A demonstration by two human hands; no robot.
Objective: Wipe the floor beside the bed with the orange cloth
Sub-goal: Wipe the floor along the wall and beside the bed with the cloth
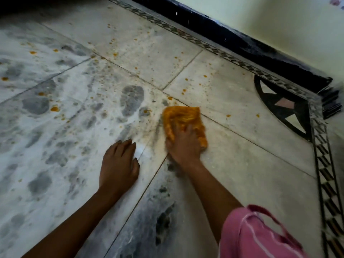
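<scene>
An orange cloth (181, 118) lies crumpled on the pale marble floor (242, 149) near the middle of the view. My right hand (183, 145) presses down on the cloth's near half, fingers curled over it. My left hand (119, 162) rests flat on the floor just left of it, fingers spread, holding nothing. Orange spots (55, 108) and grey dusty footprints (131, 100) cover the tiles to the left and ahead. No bed can be made out; only a dark shadow lies along the top left edge.
A dark blue skirting (251, 47) and a pale wall run along the top right. A black patterned tile border (320, 151) and a star inlay (284, 108) mark the floor's corner at right. My pink sleeve (256, 237) shows at the bottom right.
</scene>
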